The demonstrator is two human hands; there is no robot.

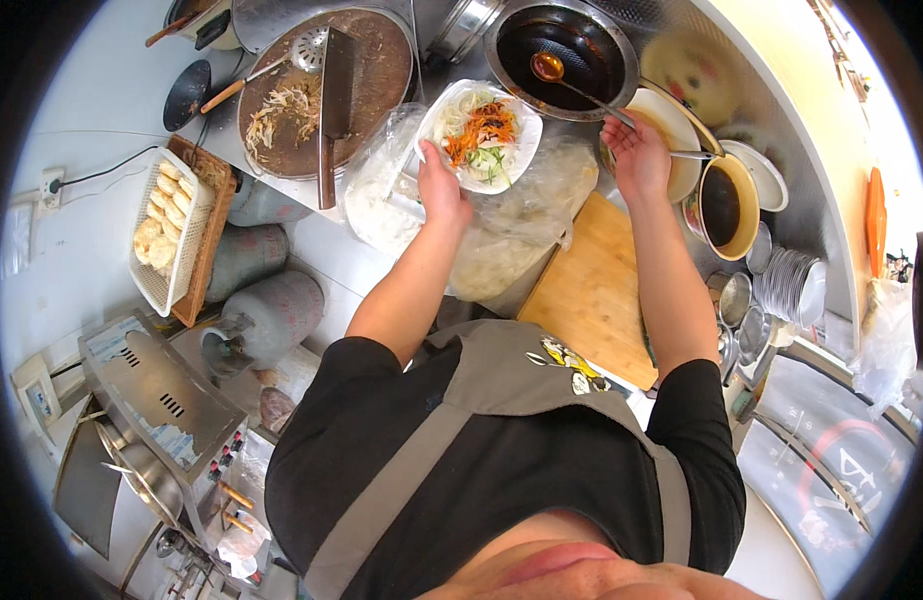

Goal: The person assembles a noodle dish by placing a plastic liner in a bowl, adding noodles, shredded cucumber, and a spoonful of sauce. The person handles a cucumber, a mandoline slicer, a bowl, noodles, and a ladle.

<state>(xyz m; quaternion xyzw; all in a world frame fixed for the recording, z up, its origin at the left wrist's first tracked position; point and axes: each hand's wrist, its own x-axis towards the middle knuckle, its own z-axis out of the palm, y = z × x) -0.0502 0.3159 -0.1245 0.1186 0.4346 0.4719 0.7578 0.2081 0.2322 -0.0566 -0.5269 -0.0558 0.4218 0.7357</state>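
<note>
My left hand (443,190) grips the near-left rim of a white dish (526,150). In the dish lie pale shreds, shredded carrot (481,127) and green cucumber strips. My right hand (638,158) is closed on the handle of a long metal spoon (593,100). Reddish-brown liquid shows in the spoon's bowl, which is held over a metal basin (496,50) of dark sauce. Past my right hand a silver handle end (691,155) sticks out; I cannot tell if it belongs to the same spoon.
Left of the dish, a cleaver (337,90) and a slotted ladle (309,48) lie on a round chopping board (381,60). Plastic bags (541,200) and a wooden board (601,290) are nearer me. A pot of dark liquid (721,205) and stacked plates (789,283) stand right.
</note>
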